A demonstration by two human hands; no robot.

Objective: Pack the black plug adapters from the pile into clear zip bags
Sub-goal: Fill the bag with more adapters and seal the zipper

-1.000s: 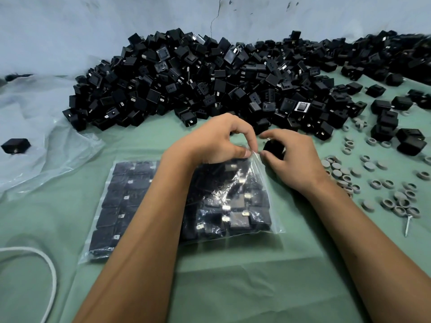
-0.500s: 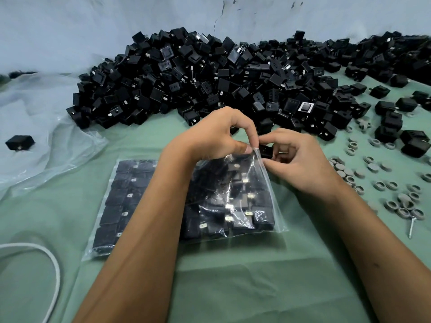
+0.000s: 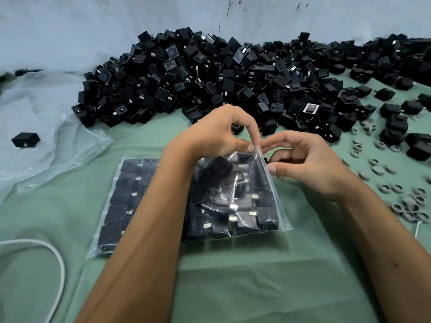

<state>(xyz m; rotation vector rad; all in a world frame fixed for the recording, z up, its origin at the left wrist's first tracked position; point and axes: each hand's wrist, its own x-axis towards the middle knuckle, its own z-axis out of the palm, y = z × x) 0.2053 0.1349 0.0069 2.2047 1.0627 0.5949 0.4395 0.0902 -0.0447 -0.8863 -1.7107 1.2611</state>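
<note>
While clear plastic zip bag [image 3: 245, 201], filled with black plug adapters, lies on green counter [image 3: 233, 287], its top corner is pinched by left hand [image 3: 217, 134]; right edge pinched by right hand [image 3: 307, 164]. Adapter pile [image 3: 221, 78] heaped just beyond.

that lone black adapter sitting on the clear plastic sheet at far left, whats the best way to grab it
Take the lone adapter from above, thumb and fingers across its two flat side faces. It lies apart from the pile on the plastic sheet, so nothing crowds it. A small metal prong seems to show low on its front; avoid pinching there.
</note>
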